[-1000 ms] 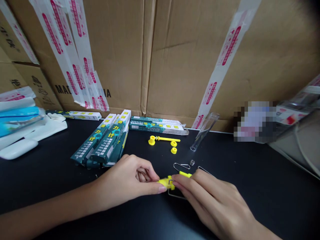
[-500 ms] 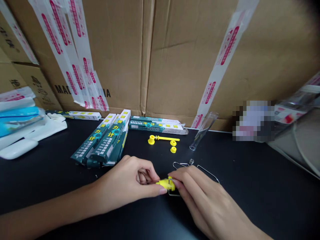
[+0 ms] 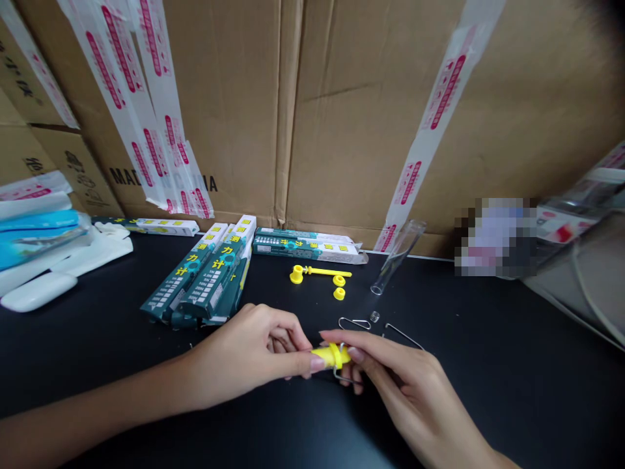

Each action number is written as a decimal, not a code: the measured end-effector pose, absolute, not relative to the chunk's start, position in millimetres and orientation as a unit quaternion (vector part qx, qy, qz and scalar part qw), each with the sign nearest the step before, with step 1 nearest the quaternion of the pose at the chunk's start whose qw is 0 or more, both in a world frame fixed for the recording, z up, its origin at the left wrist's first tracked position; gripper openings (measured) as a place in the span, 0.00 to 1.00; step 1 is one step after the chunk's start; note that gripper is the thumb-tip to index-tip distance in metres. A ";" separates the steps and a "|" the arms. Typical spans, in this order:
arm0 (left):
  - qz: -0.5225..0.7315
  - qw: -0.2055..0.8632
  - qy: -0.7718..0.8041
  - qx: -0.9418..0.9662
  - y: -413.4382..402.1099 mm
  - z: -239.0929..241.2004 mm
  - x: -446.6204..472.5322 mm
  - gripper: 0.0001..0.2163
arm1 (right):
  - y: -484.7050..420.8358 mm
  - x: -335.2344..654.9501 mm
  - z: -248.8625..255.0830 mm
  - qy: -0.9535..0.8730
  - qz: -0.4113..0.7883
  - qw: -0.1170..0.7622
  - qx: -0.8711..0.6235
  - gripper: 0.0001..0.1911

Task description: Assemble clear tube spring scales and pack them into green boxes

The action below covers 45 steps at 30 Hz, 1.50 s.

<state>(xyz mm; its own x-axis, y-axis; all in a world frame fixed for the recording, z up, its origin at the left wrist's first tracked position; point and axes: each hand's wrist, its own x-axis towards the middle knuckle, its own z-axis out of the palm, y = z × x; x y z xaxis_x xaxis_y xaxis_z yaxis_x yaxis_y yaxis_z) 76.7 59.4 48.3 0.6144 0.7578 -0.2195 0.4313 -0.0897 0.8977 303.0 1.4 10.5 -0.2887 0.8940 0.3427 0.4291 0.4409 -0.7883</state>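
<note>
Both hands meet at the front middle of a black table. My left hand pinches one end of a small yellow plastic piece between thumb and fingertip. My right hand grips the other end of it, fingers curled, with a thin wire hook hanging under the piece. Just beyond the hands lie a wire loop, a tiny metal spring and another wire hook. Farther back rest a yellow rod with a cap, two yellow caps and a clear tube.
Several teal and white boxes lie left of centre, one more box behind the yellow parts. White and blue packets are stacked at the far left. Taped cardboard cartons wall off the back. Clear plastic items sit at the right.
My right hand turned so its fingers curl under the yellow piece, which is now lifted slightly and rotated. The short yellow stick seen near my right fingers a second ago is out of sight.
</note>
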 end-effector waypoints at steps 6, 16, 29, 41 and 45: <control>0.150 0.544 0.403 0.720 61.2 48.0 75.2 0.15 | 4.5 301.3 15.3 -0.721 0.335 0.428 -0.431 0.18; 0.155 0.539 0.402 0.724 63.2 44.4 75.4 0.14 | 1.2 304.8 18.7 -0.802 0.144 0.404 -0.416 0.25; 0.153 0.528 0.406 0.730 61.7 46.3 75.7 0.15 | 1.2 299.1 18.0 -0.718 0.328 0.409 -0.458 0.14; 0.152 0.534 0.405 0.726 62.2 45.1 75.7 0.16 | 4.8 297.2 18.4 -0.658 0.406 0.406 -0.486 0.13; 0.147 0.536 0.409 0.724 62.3 45.0 75.4 0.16 | 4.2 297.5 18.4 -0.650 0.418 0.399 -0.493 0.13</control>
